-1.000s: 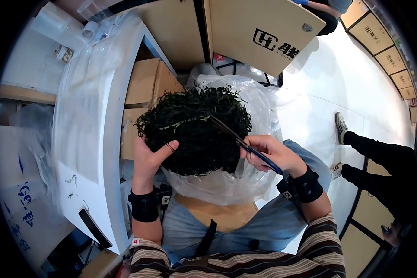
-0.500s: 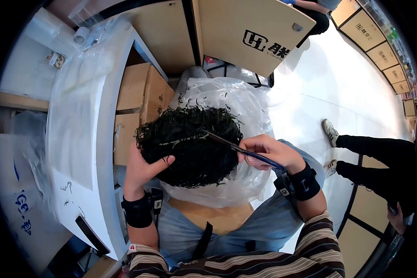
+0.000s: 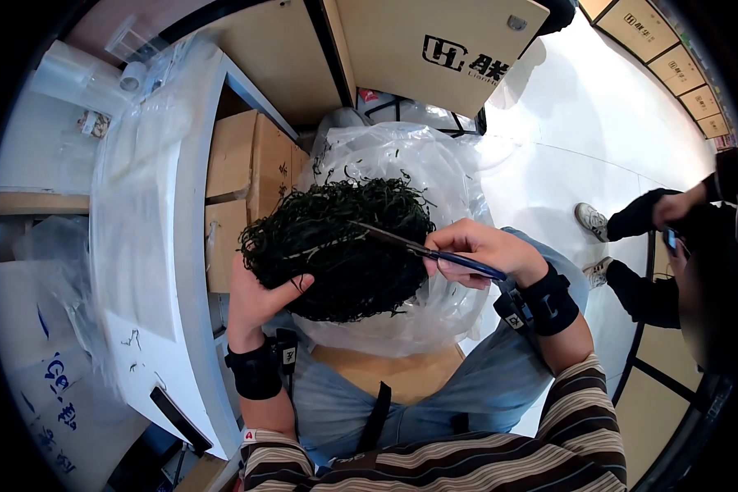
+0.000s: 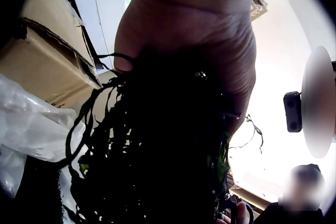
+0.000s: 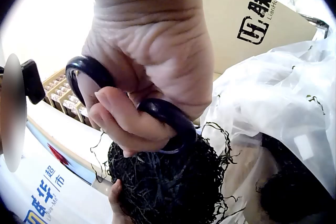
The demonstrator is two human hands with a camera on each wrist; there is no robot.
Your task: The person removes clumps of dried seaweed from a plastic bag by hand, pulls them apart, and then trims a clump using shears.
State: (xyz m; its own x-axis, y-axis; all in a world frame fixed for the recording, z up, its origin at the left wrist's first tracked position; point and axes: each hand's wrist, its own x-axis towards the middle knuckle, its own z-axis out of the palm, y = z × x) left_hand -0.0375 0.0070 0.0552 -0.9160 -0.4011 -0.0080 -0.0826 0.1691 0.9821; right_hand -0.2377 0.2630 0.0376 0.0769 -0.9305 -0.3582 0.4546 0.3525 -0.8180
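A thick, tangled bundle of dark green seaweed strips [image 3: 344,283] is held up over a clear plastic bag in the head view. My left hand [image 3: 252,297] grips its left side, thumb laid across the near face and the other fingers hidden behind the strands. In my right hand [image 3: 479,248] are scissors [image 3: 402,241] with dark blue handles, their blades lying across the front of the bundle and pointing left. The right wrist view shows fingers through the handle loops [image 5: 168,121]. From the left wrist, the seaweed [image 4: 157,155] is mostly in deep shadow.
The clear plastic bag [image 3: 459,184] spreads beneath and behind the bundle, holding more dark strands. Cardboard boxes [image 3: 231,156] stand to the left beside a white counter [image 3: 139,328]. A wooden cabinet door [image 3: 385,49] hangs ahead. Another person's shoes [image 3: 592,221] are on the floor at right.
The scissors have swung to a flatter angle, their tips now farther left over the seaweed. My left hand keeps its grip. At right, the other person's hands and a phone have come into view.
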